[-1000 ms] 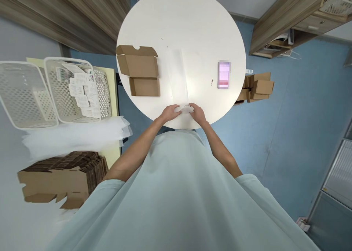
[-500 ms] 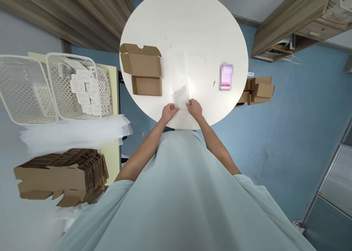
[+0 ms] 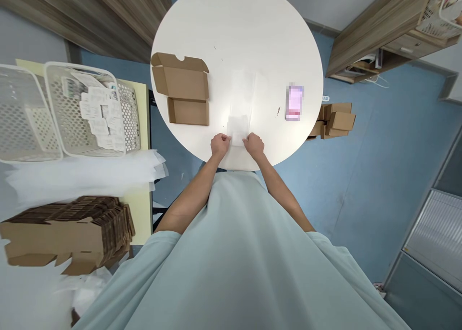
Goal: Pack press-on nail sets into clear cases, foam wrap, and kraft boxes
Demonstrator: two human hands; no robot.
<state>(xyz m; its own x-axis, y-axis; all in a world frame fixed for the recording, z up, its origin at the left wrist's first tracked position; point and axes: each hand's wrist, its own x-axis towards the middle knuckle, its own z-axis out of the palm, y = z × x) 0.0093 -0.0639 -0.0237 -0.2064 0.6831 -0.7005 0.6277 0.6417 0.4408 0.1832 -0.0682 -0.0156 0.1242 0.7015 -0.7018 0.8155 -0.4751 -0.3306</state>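
Observation:
A thin, translucent white wrapping sheet (image 3: 242, 90) lies lengthwise on the round white table (image 3: 267, 36), with a whiter, folded-looking part at its near end. My left hand (image 3: 220, 143) pinches the near left corner of that part between thumb and fingers. At the near right corner my right hand (image 3: 254, 145) is closed in a similar pinch. What the folded part covers, if anything, I cannot make out. Left of the sheet sits an open brown cardboard box (image 3: 186, 86), its lid laid back.
A blurred pink rectangular object (image 3: 295, 102) lies on the table's right. On the left, a side table (image 3: 142, 209) carries white perforated baskets (image 3: 132, 113), white sheets (image 3: 86, 173) and flattened cardboard boxes (image 3: 54, 238). Brown boxes (image 3: 341, 120) stand beyond the table's right edge.
The near part of the sheet, tilted and raised before, now lies flatter and squarer. Both hands stay at its near corners, having shifted only slightly. The whole view has moved a little.

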